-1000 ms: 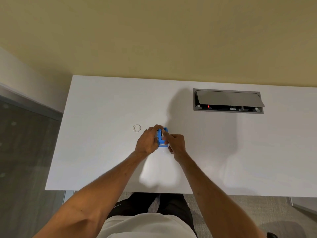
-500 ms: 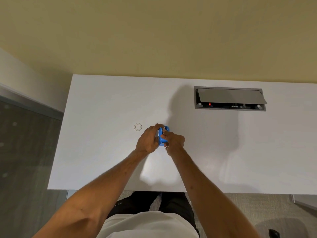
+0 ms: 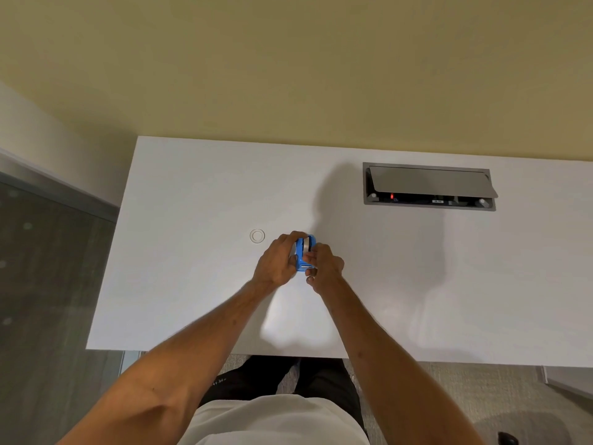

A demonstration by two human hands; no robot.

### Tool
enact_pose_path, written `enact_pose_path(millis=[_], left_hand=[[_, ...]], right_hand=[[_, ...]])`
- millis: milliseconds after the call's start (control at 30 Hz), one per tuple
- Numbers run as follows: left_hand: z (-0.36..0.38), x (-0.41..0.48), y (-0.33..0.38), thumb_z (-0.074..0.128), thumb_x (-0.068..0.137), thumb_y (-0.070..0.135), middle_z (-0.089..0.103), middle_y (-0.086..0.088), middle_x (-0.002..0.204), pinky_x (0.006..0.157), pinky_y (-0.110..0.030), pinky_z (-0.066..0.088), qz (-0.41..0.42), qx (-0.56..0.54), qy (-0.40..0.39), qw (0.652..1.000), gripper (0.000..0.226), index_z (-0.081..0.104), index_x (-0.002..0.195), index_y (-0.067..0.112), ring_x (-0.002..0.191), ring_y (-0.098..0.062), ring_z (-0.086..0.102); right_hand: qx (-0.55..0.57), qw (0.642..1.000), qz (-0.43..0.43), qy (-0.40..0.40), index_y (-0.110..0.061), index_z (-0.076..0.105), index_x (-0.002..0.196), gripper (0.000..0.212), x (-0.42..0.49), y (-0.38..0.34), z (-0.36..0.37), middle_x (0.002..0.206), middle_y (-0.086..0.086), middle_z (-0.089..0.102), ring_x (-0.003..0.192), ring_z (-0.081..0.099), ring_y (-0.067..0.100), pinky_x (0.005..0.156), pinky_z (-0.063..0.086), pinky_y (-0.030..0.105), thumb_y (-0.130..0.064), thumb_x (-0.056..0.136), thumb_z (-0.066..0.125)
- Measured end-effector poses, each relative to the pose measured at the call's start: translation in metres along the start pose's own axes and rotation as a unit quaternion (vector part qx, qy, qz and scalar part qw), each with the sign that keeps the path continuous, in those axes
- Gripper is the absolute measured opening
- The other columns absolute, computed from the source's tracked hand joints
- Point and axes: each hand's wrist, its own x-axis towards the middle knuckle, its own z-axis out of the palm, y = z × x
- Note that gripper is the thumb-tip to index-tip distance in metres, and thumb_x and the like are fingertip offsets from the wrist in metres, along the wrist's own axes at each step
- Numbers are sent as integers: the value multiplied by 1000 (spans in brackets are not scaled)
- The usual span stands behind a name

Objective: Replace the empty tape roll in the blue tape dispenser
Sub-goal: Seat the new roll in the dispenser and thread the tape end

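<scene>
a white desk (image 3: 199, 284) carries a small ring (image 3: 257, 236) and a recessed grey cable box (image 3: 428, 187).

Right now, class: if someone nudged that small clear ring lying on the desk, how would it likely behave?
The clear ring lies flat on the white desk, so it would probably slide, not roll. It looks thin and see-through, likely light and easily flicked away. Stood on edge, it might roll.

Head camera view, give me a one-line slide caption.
Both hands, left and right, grip a blue tape dispenser above a white desk beside a small ring.
</scene>
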Motion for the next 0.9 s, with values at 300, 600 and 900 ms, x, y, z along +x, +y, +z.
enact_pose_path(millis=[300, 600, 900], left_hand=[[4, 4, -4, 58, 98, 16, 67, -7, 137, 105, -51, 55, 17, 21, 8, 1000, 50, 54, 148, 19, 126, -28, 61], [9, 6, 4, 48, 100, 42, 70, -7, 129, 98, -51, 59, -9, 21, 28, 999, 49, 58, 142, 18, 118, -29, 65], [12, 14, 0, 66, 98, 21, 71, -6, 127, 96, -49, 60, -16, 49, 36, 998, 42, 59, 139, 19, 116, -27, 66]], right_hand=[[-396, 844, -344, 109, -17, 67, 106, 12, 1, -2, -10, 99, -4, 70, 79, 65, 16, 68, 55, 31, -22, 96, 62], [-650, 563, -510, 38, -26, 65, 127, 31, 12, -19, -18, 113, -5, 67, 90, 69, 18, 84, 57, 34, -41, 101, 62], [-687, 465, -558, 34, -21, 63, 125, 34, 18, -24, -19, 116, -3, 68, 98, 67, 16, 85, 54, 34, -46, 102, 58]])
